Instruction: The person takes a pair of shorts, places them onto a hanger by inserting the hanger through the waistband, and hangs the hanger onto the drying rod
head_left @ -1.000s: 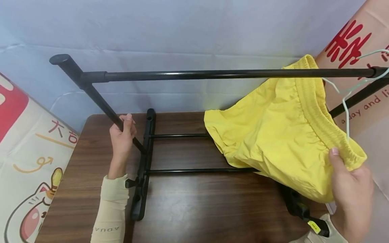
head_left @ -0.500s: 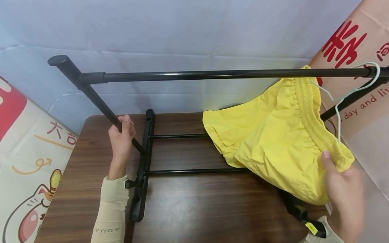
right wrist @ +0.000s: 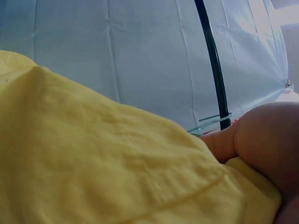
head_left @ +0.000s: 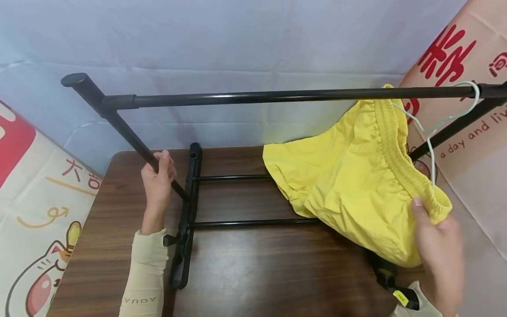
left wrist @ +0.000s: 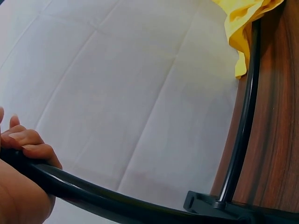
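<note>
My left hand grips the slanting left post of a black clothes rack, fingers wrapped round it. Yellow shorts with an elastic waistband hang at the right, partly behind the top bar. With its thumb on the outside, my right hand pinches the near end of the waistband; its other fingers are mostly hidden. A pale green wire hanger reaches into the waistband, its hook lying over the bar near the right end. In the right wrist view, the hanger crosses the black bar.
The rack's left foot stands on a dark wood table, with two thin lower rods running right behind the shorts. A pale sheet hangs behind. Printed cloths flank both sides, the right one with red lettering.
My right hand has shifted left with the shorts and the hanger. The hanger's hook has come from the right edge onto the top bar. My left hand keeps its grip on the post.
</note>
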### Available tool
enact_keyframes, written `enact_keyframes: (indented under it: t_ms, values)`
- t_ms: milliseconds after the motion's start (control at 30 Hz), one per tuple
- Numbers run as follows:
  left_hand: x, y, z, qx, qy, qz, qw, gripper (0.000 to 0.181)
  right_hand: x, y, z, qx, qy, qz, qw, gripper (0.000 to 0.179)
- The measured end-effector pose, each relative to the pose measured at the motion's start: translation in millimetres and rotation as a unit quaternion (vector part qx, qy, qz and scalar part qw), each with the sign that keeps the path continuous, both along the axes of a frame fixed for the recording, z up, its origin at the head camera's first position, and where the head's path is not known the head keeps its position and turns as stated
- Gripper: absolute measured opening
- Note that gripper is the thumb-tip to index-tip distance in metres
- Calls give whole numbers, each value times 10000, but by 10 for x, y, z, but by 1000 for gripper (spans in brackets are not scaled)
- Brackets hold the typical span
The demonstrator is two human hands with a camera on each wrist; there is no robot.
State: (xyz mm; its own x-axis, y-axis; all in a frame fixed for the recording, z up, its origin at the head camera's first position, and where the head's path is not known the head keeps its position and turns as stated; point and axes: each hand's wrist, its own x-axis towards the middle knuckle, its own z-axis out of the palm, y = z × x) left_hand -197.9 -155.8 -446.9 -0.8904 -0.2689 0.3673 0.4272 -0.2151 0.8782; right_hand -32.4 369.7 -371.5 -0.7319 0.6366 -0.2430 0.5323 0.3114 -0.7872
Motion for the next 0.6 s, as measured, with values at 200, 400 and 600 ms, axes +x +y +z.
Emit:
enact_keyframes:
  t_ms: [200, 400, 600]
  values:
    - [17, -10, -43, -173, 33, -34, 9998, 29, 2, 68, 29, 14, -6, -365, 9993, 26]
    - [33, -16, -78, -215, 70, -22, 9997, 30, 3, 94, 62, 114, -307, -299, 9990, 36]
    - [19, -9, -77, -313, 52, -8, 9995, 29, -38, 76, 93, 816, -325, -487, 9949, 64]
